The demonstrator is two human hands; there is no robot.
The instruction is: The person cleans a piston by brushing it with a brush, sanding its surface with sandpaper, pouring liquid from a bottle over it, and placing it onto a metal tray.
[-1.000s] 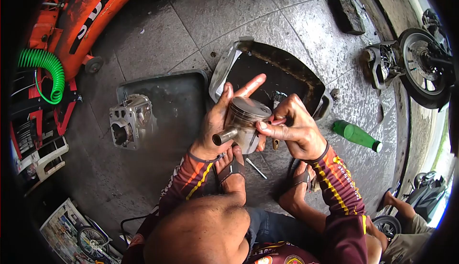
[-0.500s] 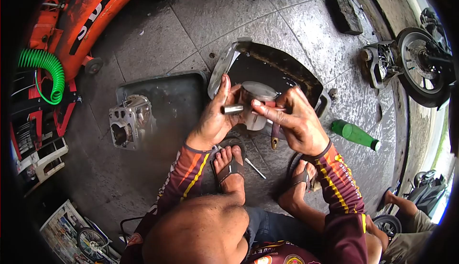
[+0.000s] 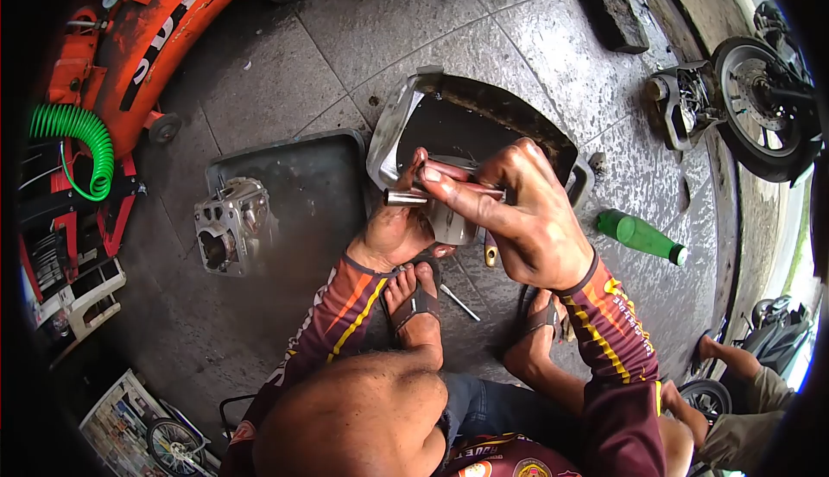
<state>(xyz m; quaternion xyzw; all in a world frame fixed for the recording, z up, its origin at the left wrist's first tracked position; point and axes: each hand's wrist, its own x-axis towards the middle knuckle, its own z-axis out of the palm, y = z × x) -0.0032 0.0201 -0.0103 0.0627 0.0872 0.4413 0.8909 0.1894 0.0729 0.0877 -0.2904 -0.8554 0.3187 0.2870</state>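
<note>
Silvery metal, the piston (image 3: 454, 225) sits between your hands, gripped at its left side by your left hand (image 3: 393, 228), with its wrist pin (image 3: 406, 198) jutting out leftward. Your right hand (image 3: 528, 222) stretches a finger across the piston towards the pin; what it closes on, I cannot tell. Left of you, an engine cylinder (image 3: 235, 225) stands by the tray (image 3: 321, 179), and a green bottle (image 3: 637, 233) lies on the floor (image 3: 345, 339) to your right

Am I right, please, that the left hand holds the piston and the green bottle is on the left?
Not quite: the head view shows the green bottle on the right, beyond the right hand; the left hand does hold the piston.
</note>
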